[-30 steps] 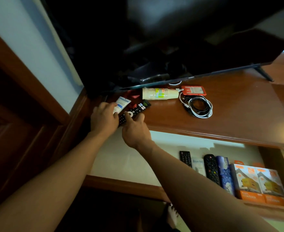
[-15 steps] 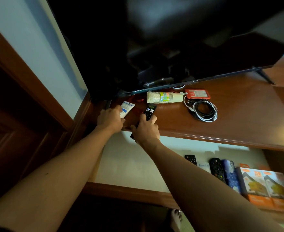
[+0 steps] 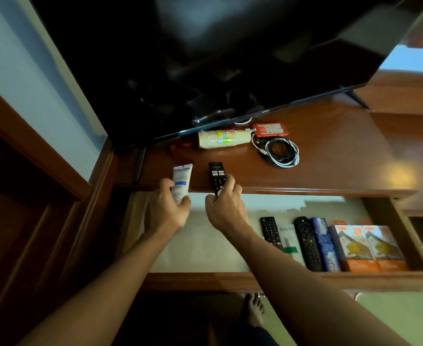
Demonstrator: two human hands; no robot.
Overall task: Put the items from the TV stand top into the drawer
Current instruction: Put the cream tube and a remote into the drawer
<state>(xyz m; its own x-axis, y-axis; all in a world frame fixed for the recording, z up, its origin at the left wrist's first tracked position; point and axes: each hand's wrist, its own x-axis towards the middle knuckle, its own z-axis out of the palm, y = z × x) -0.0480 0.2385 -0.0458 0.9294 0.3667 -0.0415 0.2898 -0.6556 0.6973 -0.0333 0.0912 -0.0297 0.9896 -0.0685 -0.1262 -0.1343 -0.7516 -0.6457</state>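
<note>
Since both items had come off the brown wooden counter (image 3: 330, 158), left hand (image 3: 166, 211) gripped the white squeeze tube (image 3: 181, 182), right hand (image 3: 224, 207) pinched the slim black remote (image 3: 217, 177), both hovering above the open wooden drawer (image 3: 292, 278), so drop-off's probably next.

A home: television (image 3: 205, 58) on wooden stand (image 3: 330, 158), remotes in drawer (image 3: 392, 221).

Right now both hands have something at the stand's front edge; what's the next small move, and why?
Probably lower both hands straight down into the open drawer. The left hand already holds the white tube and the right hand grips the black remote, both held at the stand's edge, and the drawer's bare left part lies directly beneath them.
</note>
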